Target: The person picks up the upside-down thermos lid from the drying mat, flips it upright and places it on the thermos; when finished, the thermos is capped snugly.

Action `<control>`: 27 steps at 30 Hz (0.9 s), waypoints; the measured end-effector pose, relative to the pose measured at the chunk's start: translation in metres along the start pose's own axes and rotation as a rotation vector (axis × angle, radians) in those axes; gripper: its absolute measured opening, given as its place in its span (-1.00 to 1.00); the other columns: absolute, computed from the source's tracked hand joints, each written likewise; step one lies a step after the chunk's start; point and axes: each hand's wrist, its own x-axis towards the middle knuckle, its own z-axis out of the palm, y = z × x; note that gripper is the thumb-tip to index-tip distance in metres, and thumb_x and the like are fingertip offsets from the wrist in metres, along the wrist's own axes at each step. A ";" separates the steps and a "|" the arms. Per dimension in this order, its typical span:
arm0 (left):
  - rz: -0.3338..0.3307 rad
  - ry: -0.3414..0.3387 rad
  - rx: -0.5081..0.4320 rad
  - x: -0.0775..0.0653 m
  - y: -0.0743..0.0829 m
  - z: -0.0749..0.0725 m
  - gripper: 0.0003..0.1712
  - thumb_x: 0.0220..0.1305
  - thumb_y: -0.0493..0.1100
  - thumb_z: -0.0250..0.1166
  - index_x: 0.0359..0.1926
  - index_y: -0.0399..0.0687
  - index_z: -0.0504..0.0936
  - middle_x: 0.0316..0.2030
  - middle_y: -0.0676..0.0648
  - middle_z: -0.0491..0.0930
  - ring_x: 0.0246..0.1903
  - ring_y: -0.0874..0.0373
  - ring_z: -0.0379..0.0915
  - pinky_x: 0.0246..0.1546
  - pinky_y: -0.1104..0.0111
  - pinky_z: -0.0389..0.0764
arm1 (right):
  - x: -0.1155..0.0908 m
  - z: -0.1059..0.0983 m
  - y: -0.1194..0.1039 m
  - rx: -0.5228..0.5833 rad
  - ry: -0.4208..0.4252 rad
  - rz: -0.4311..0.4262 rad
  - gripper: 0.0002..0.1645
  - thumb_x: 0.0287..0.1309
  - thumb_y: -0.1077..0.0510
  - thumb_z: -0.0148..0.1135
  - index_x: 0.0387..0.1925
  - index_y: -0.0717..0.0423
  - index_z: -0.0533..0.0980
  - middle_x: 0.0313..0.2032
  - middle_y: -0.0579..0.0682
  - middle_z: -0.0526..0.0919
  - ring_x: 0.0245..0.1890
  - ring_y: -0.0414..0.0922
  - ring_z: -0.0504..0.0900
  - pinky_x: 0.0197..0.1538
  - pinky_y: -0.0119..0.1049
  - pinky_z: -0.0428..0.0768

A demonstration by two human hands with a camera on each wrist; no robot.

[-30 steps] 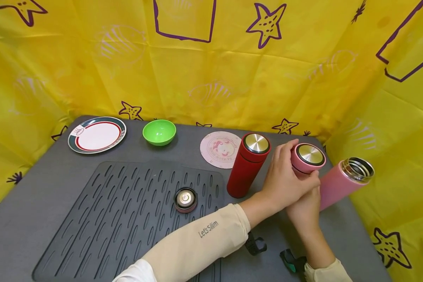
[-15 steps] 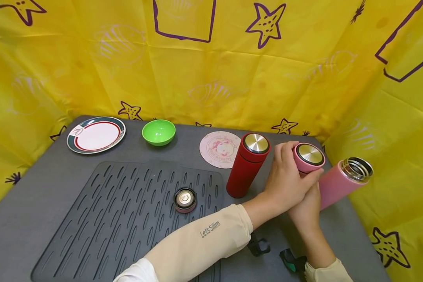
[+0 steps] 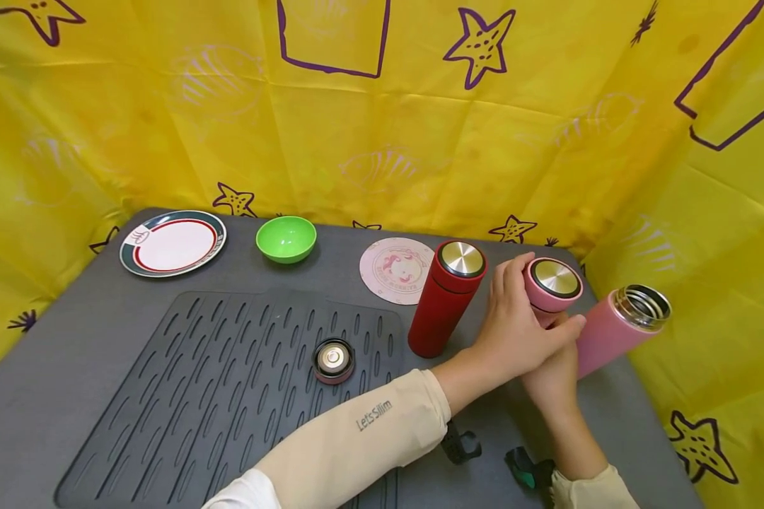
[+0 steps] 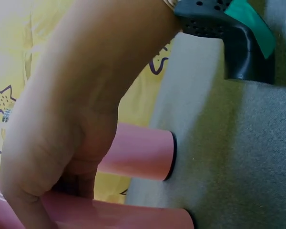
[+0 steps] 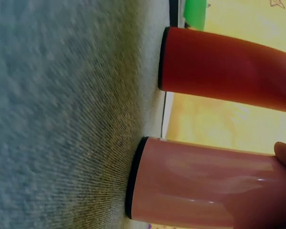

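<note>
In the head view, a pink thermos point(image 5: 205, 181) with a metal-topped lid point(image 3: 554, 278) stands upright between both hands. My left hand point(image 3: 518, 325) reaches across and holds the lid from its left side, its thumb extended in front. Below it, my right hand point(image 3: 552, 375) grips the thermos body, and the left wrist view shows this right hand point(image 4: 66, 143) wrapped round it. A second pink thermos point(image 3: 611, 339), lidless with a steel mouth, is just right of the hands. To their left stands a red thermos point(image 3: 446, 304) with its lid on.
A loose lid point(image 3: 333, 360) lies upside down on the grey ridged mat point(image 3: 229, 396). Along the back are a plate point(image 3: 178, 244), a green bowl point(image 3: 286, 239) and a round pink mat point(image 3: 395, 268). Yellow cloth point(image 3: 356, 141) hangs behind the table.
My left hand has shifted slightly on the lid, its thumb now stretched farther out. The held thermos's top has moved a little to the left. Other things stay in place.
</note>
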 end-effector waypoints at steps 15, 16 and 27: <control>-0.009 0.010 -0.070 0.004 -0.004 0.000 -0.13 0.13 0.06 0.44 0.36 0.00 0.23 0.17 0.04 0.41 0.15 0.24 0.20 0.00 0.49 0.39 | 0.002 -0.001 -0.003 -0.067 -0.017 0.081 -0.50 -0.04 0.41 0.37 -0.01 0.41 0.45 -0.19 0.15 0.60 -0.23 -0.27 0.48 -0.07 -0.46 0.37; -0.018 -0.007 -0.090 0.004 -0.004 -0.001 -0.12 0.15 0.07 0.43 0.40 0.03 0.20 0.19 0.04 0.41 0.16 0.23 0.18 0.00 0.47 0.40 | 0.002 -0.001 -0.003 -0.075 -0.014 0.092 -0.52 -0.03 0.40 0.37 -0.02 0.41 0.45 -0.21 0.16 0.60 -0.24 -0.27 0.47 -0.08 -0.45 0.37; -0.022 0.065 0.008 0.003 -0.002 0.005 0.09 -0.09 0.20 0.55 0.30 0.02 0.07 0.21 0.00 0.16 0.18 0.21 0.17 0.14 0.47 0.28 | 0.000 0.002 0.004 -0.010 0.000 0.056 -0.72 -0.16 0.57 0.31 -0.33 0.42 0.46 -0.50 -0.19 0.46 -0.46 -0.35 0.40 -0.32 -0.48 0.35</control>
